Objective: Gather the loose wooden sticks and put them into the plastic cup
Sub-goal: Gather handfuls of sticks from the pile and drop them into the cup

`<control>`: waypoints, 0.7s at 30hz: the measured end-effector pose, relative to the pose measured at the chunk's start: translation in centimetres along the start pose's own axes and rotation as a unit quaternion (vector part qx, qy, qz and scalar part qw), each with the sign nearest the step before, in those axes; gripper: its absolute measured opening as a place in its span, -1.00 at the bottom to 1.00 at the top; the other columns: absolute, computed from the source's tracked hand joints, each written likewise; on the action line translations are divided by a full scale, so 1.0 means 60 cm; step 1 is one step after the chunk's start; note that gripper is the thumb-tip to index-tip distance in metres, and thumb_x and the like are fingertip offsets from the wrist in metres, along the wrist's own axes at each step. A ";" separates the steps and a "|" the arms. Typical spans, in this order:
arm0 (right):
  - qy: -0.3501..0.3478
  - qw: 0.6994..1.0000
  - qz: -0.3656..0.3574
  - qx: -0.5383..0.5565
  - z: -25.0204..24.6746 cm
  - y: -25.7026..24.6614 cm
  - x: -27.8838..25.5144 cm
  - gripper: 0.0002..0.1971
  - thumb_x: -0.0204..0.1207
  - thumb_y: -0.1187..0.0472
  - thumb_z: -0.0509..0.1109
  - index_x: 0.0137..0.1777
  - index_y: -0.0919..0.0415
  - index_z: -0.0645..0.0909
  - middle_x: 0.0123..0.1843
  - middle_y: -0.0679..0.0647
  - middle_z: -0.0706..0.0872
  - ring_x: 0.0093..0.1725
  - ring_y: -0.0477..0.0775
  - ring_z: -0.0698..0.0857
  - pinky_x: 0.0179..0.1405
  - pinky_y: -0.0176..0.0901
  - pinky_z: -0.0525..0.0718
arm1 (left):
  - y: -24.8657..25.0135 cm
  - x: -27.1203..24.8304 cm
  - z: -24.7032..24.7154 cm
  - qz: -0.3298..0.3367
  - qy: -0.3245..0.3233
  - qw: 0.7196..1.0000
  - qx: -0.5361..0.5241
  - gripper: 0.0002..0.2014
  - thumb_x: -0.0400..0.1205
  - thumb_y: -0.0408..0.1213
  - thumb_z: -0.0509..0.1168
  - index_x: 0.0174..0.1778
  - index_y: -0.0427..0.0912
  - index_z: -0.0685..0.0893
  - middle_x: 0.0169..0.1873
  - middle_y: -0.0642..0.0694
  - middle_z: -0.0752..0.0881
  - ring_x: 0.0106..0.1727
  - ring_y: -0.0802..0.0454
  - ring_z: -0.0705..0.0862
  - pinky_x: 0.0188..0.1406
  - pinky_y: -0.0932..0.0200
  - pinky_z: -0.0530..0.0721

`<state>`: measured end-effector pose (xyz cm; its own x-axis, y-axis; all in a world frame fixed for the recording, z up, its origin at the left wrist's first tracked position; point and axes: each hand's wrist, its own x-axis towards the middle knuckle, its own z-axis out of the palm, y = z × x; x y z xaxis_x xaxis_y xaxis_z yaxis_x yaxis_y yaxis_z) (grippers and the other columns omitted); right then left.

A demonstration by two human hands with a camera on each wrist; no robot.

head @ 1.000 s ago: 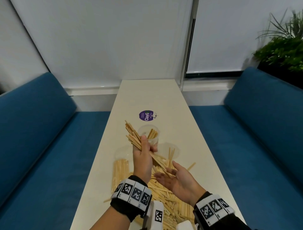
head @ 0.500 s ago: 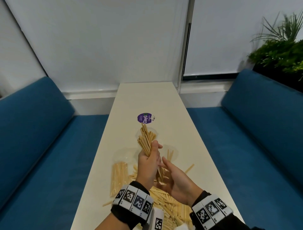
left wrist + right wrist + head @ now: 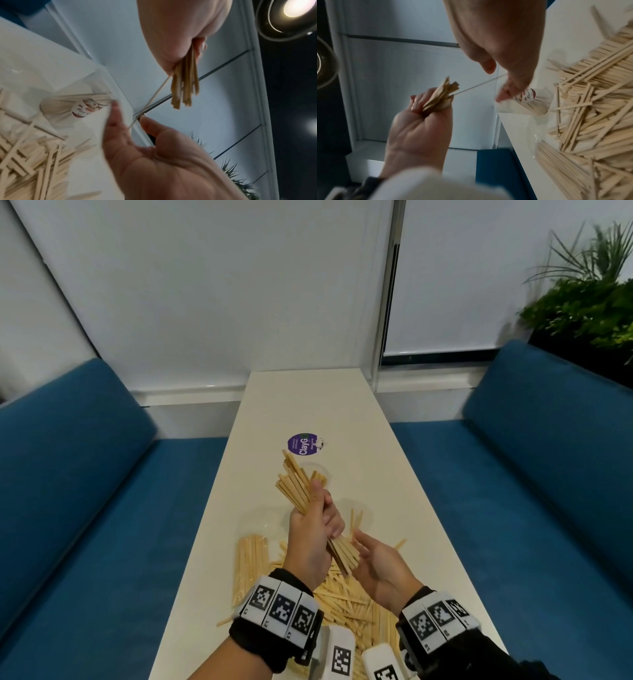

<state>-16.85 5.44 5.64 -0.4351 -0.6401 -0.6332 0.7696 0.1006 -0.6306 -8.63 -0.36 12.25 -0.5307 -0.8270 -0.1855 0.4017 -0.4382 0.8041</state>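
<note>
My left hand (image 3: 318, 508) grips a bundle of wooden sticks (image 3: 296, 486) round its middle and holds it slanted above the table. Its lower ends (image 3: 344, 558) point at my right hand (image 3: 359, 542), which is open just beside them, palm up. One thin stick (image 3: 154, 97) juts from the bundle (image 3: 184, 86) toward the right hand's fingers (image 3: 115, 108); I cannot tell whether they touch it. Right behind the bundle stands a clear plastic cup (image 3: 323, 474) with a few sticks in it. A loose pile of sticks (image 3: 339, 604) lies under my wrists.
A clear cup full of sticks (image 3: 250, 563) lies on its side at the left of the pile. Another labelled cup (image 3: 527, 98) lies beyond the pile. A round purple lid (image 3: 303, 444) sits further up the narrow white table (image 3: 308, 405). Blue sofas flank both sides.
The left hand first turned the bundle more upright and now slants it again. The right hand pressed against the lower ends half a second ago and has since drawn back, open.
</note>
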 end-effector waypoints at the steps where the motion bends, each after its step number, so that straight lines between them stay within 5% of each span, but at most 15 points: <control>1: 0.011 0.999 -0.035 0.001 0.000 -0.008 -0.001 -0.64 0.58 0.31 0.32 0.34 0.41 0.46 -0.22 0.22 0.68 -0.30 0.12 0.64 -0.25 -0.11 0.68 | 0.000 0.000 0.000 -0.009 -0.005 1.000 -0.004 -0.63 0.64 0.00 0.16 -0.36 -0.20 0.45 -0.70 0.06 0.28 -0.70 0.19 0.25 -0.71 0.34 0.27; 3: 0.030 0.994 -0.105 0.014 -0.003 -0.027 -0.014 -0.59 0.57 0.43 0.30 0.40 0.29 0.36 -0.21 0.23 0.69 -0.35 0.06 0.62 -0.38 -0.19 0.70 | 0.000 0.004 -0.005 -0.014 -0.006 1.000 -0.006 -0.63 0.67 -0.03 0.13 -0.37 -0.19 0.45 -0.68 0.06 0.30 -0.68 0.18 0.28 -0.67 0.34 0.31; 7: 0.015 0.952 -0.283 -0.118 -0.017 -0.064 -0.042 -0.37 0.59 0.35 0.32 0.56 0.00 0.11 -0.11 0.20 0.77 -0.37 -0.07 0.59 -0.23 -0.27 0.62 | 0.005 0.025 -0.031 -0.021 0.012 0.999 0.024 -0.64 0.70 -0.06 0.11 -0.35 -0.18 0.47 -0.60 0.03 0.34 -0.62 0.17 0.30 -0.57 0.31 0.31; 11: -0.013 0.892 -0.349 -0.286 0.000 -0.076 -0.074 -0.94 0.52 0.28 0.42 -0.03 0.20 0.64 -0.15 0.15 0.81 -0.35 -0.01 0.66 -0.37 -0.37 0.63 | -0.001 0.031 -0.035 -0.057 -0.022 0.987 0.150 -0.62 0.64 0.05 0.13 -0.14 -0.23 0.59 -0.48 0.01 0.38 -0.61 0.20 0.29 -0.60 0.34 0.29; 16: -0.027 0.849 -0.401 -0.343 0.020 -0.039 -0.081 -0.83 0.51 0.30 0.43 -0.23 0.04 0.76 -0.36 0.04 0.79 -0.41 -0.13 0.70 -0.36 -0.32 0.67 | -0.017 0.015 -0.015 -0.058 -0.059 0.972 0.219 -0.56 0.55 0.10 0.25 0.08 -0.23 0.64 -0.47 0.05 0.60 -0.54 0.21 0.50 -0.53 0.35 0.52; 18: -0.020 0.818 -0.427 -0.384 0.020 -0.029 -0.075 -0.80 0.56 0.30 0.37 -0.15 0.02 0.78 -0.25 0.01 0.77 -0.34 -0.18 0.70 -0.29 -0.40 0.64 | -0.019 0.017 -0.016 -0.043 -0.035 0.974 0.219 -0.61 0.58 -0.02 0.32 0.09 -0.31 0.65 -0.39 -0.03 0.64 -0.47 0.18 0.59 -0.48 0.30 0.58; 21: -0.047 0.767 -0.427 -0.477 0.021 -0.019 -0.069 -0.75 0.62 0.24 0.30 0.22 0.03 0.69 -0.03 -0.09 0.64 -0.06 -0.17 0.65 -0.10 -0.44 0.58 | -0.019 0.022 -0.020 -0.026 0.012 0.977 0.211 -0.68 0.64 -0.04 0.25 0.03 -0.27 0.65 -0.24 -0.09 0.68 -0.28 0.09 0.64 -0.29 0.23 0.61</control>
<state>-15.35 7.00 9.52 -0.5192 -0.8308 0.2005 -0.4892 0.0965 -0.8668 -8.92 -1.39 10.42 -0.5232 -0.8174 -0.2411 0.0285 -0.2995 0.9537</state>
